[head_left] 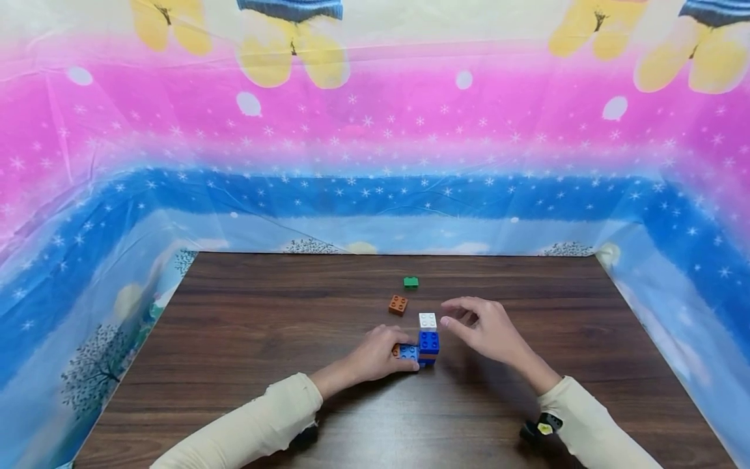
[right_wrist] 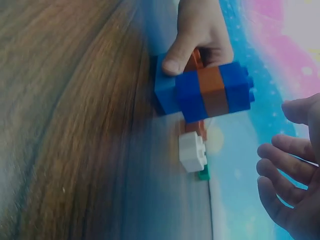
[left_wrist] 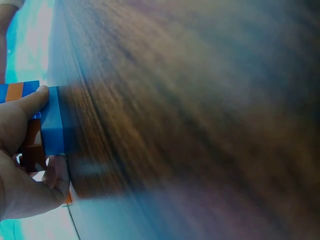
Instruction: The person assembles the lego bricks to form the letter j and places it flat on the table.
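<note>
My left hand (head_left: 377, 352) pinches a light blue brick (head_left: 408, 352) between thumb and fingers, low on the table. An orange-brown brick (left_wrist: 33, 150) sits on that light blue one, inside the grip. At its right end rises a stack of a dark blue brick (right_wrist: 191, 95), an orange brick (right_wrist: 214, 90) and a dark blue brick (right_wrist: 237, 85) on top. My right hand (head_left: 489, 329) hovers to the right of the stack, fingers spread and loosely bent, touching nothing. Just behind the stack stands a white brick (head_left: 428, 320), apart from it in the right wrist view.
Farther back on the brown wooden table (head_left: 263, 306) lie a loose orange-brown brick (head_left: 398, 305) and a green brick (head_left: 411, 282). A printed pink and blue cloth (head_left: 375, 195) hangs around the back and sides of the table.
</note>
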{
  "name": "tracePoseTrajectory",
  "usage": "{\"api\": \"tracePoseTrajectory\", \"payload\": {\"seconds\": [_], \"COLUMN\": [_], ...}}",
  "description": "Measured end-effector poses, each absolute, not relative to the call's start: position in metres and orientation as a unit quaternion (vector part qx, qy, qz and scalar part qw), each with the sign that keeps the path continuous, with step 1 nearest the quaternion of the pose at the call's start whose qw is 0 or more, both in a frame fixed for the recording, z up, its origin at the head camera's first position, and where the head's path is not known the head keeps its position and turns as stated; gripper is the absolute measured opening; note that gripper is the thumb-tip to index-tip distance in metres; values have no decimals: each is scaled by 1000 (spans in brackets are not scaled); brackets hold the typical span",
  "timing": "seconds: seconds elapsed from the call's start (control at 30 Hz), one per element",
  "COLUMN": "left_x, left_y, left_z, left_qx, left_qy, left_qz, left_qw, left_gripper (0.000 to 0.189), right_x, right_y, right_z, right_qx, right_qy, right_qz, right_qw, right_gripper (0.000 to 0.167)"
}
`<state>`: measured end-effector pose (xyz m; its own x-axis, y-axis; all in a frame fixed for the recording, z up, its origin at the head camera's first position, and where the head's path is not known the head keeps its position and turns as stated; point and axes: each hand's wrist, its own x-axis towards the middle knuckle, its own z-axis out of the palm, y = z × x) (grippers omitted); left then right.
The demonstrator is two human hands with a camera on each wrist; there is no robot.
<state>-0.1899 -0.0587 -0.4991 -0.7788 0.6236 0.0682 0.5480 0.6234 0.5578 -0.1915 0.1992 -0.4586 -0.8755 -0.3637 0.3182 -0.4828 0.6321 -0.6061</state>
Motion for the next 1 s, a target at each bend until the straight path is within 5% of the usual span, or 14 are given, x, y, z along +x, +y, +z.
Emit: {"api": "tracePoseTrajectory", "payload": {"seconds": [1.0], "left_x": [-189], "left_y": [-59], "left_z": [-498], "left_qx": [326], "left_qy": [899], "left_qz": [284], "left_qw": [67], "left_gripper": [45], "right_x": [-237], "right_y": [191], "right_z": [-499], "right_qx": [278], "right_qy": [-929], "right_qz": [242], "right_qw": [-1], "right_gripper": [51]}}
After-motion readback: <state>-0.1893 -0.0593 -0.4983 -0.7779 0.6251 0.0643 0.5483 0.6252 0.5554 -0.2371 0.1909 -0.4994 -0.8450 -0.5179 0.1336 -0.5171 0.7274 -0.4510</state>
